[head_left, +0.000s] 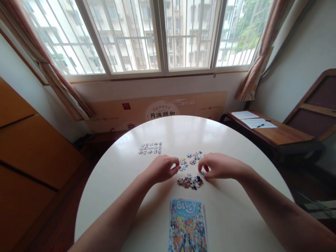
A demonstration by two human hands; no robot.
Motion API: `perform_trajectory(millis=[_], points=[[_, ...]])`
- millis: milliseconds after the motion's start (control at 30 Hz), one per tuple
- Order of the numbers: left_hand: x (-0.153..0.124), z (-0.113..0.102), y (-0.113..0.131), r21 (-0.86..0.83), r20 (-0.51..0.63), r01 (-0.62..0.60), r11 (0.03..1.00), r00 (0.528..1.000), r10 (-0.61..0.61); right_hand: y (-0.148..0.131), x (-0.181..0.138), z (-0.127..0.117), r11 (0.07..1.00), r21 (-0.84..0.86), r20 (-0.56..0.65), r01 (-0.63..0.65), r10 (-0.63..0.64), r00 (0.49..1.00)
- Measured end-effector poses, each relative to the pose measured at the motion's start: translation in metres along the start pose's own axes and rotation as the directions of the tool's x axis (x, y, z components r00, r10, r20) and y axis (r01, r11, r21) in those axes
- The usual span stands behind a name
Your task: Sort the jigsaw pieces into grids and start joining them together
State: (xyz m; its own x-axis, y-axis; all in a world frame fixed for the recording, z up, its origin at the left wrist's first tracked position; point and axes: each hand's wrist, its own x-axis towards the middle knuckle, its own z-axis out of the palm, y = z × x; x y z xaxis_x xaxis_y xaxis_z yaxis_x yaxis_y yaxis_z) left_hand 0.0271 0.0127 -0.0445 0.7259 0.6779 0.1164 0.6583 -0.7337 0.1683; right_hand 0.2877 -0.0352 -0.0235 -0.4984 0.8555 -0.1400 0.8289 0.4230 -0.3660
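Note:
My left hand (pixel 166 168) is closed in a pinch beside a small cluster of jigsaw puzzle pieces (pixel 183 163); what its fingertips hold, if anything, is too small to make out. Opposite it, my right hand (pixel 219 166) has its thumb and fingers curled around a light-blue jigsaw puzzle piece (pixel 203 172) at the tabletop. Between and just below both hands lies a denser pile of dark and mixed pieces (pixel 191 182). A further loose group of pieces (pixel 195 157) spreads behind. To the left, pieces (pixel 151 148) are set out in spaced rows.
The round white table (pixel 110 196) fills the middle. A colourful Bluey picture sheet (pixel 187 225) lies near its front edge. At right stands a wooden chair-like seat (pixel 291 134) with papers (pixel 258 123) and a pen. Behind are a printed box panel (pixel 136 108) and a barred window.

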Motion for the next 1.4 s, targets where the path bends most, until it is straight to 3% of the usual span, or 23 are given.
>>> perform_trajectory(millis=[333,533,600,667,767,833,1000,1400], points=[[-0.001,-0.008,-0.004,-0.014,-0.041,0.046,0.999,0.998,-0.047,0.009,0.002,0.003,0.994,0.088,0.111,-0.058,0.048,0.993],[-0.002,-0.012,-0.007,-0.049,-0.068,0.071,0.996,0.995,-0.074,0.012,0.001,0.001,0.977,0.196,0.145,0.078,-0.108,0.984],[-0.002,-0.013,-0.007,-0.068,-0.077,0.074,0.995,0.994,-0.079,0.01,0.004,0.002,0.953,0.265,0.047,0.146,-0.164,0.985],[-0.001,-0.013,-0.004,-0.108,-0.084,0.067,0.992,0.994,-0.076,0.008,0.009,0.005,0.923,0.314,-0.155,0.223,-0.182,0.971],[0.0,-0.012,0.003,-0.217,-0.077,0.048,0.975,0.995,-0.066,0.005,0.017,0.013,0.894,0.314,-0.433,0.321,-0.166,0.886],[0.001,-0.01,0.007,-0.296,-0.071,0.038,0.954,0.996,-0.062,0.003,0.022,0.018,0.887,0.294,-0.52,0.356,-0.164,0.838],[0.002,-0.007,0.013,-0.39,-0.087,0.035,0.92,0.993,-0.074,-0.006,0.026,0.028,0.876,0.279,-0.589,0.392,-0.167,0.791],[0.005,-0.002,0.017,-0.343,-0.174,0.008,0.939,0.982,-0.072,-0.015,0.027,0.034,0.826,0.369,-0.576,0.427,-0.157,0.802]])
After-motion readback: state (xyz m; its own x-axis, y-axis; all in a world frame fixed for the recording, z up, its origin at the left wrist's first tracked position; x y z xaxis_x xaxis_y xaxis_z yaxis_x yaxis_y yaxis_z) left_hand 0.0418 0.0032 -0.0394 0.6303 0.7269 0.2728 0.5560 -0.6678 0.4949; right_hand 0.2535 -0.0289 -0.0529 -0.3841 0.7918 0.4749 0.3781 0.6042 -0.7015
